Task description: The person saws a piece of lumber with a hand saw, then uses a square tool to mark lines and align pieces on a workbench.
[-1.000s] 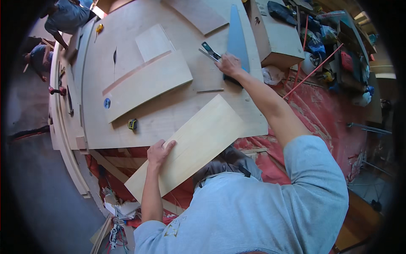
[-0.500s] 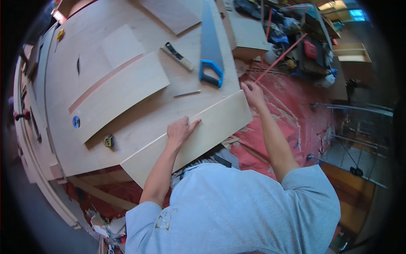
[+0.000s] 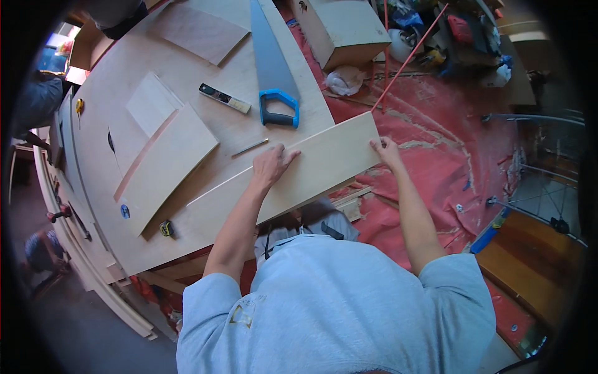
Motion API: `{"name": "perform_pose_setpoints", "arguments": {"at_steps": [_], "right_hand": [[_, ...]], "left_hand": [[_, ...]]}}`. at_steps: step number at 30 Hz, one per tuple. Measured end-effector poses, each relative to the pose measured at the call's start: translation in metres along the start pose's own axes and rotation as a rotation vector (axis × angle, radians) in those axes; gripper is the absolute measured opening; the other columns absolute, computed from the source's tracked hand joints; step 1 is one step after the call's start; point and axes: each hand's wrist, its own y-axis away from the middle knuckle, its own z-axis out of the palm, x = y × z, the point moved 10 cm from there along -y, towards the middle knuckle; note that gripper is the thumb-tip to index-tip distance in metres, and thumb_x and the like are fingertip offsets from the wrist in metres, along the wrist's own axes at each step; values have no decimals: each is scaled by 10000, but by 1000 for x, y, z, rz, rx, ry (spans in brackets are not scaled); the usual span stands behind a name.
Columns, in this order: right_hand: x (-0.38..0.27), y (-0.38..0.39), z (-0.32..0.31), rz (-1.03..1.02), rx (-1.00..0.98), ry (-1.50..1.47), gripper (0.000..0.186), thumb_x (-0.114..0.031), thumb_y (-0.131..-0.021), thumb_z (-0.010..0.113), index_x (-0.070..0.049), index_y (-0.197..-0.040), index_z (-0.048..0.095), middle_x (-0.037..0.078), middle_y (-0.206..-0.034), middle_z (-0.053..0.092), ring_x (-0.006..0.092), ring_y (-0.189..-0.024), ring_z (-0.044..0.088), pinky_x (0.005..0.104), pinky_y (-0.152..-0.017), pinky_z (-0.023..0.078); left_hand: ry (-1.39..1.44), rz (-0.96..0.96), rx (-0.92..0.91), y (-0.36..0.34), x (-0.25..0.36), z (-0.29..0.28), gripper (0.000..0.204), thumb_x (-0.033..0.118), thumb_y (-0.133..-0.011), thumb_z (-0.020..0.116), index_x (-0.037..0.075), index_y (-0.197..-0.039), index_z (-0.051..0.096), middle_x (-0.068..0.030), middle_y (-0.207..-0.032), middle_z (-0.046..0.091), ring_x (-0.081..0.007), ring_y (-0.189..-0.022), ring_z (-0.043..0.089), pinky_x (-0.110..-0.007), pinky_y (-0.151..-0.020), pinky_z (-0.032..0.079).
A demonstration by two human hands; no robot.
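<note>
A long pale plywood board [image 3: 330, 156] lies slantwise across the table's near right edge, its right end jutting past the tabletop. My left hand [image 3: 270, 166] grips the far edge, with the thumb out along the top face. At the right end, my right hand [image 3: 386, 151] pinches the short edge between thumb and fingers. Just beyond my left hand lies a slim metal rod, perhaps a pencil or punch [image 3: 250, 148]. Farther off is a handsaw [image 3: 278, 107] with a blue and black handle. A flat tool with a black end and pale strip [image 3: 224, 98] lies left of the saw.
Another plywood panel [image 3: 180, 165] lies on the table [image 3: 93, 181], with a tape measure [image 3: 166, 228] by its near corner. A wooden box [image 3: 349, 37] and clutter stand at the far right, over red floor sheeting [image 3: 430, 162]. A person in dark clothing [image 3: 40, 103] is at the far left.
The board has shifted, its right end now farther right and up. My right hand has gone from the far right corner to the short end edge. The view has turned and moved rightward.
</note>
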Motion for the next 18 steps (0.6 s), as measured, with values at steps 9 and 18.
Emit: {"name": "perform_pose_setpoints", "arguments": {"at_steps": [9, 18], "right_hand": [[8, -23, -10, -34, -103, -63, 383, -309, -992, 827, 35, -1155, 776, 85, -984, 765, 156, -869, 655, 356, -796, 541], [-189, 11, 61, -432, 52, 13, 258, -246, -1056, 745, -26, -1187, 779, 157, -1109, 799, 285, -978, 775, 397, -883, 602]], "left_hand": [[51, 109, 487, 55, -2, -68, 292, 326, -920, 864, 100, -1093, 798, -135, -1102, 740, -349, -1057, 711, -464, -870, 571], [220, -878, 810, 330, -318, -106, 339, 304, -973, 789, 41, -1185, 780, -172, -1124, 781, -317, -1054, 745, -430, -950, 581]]}}
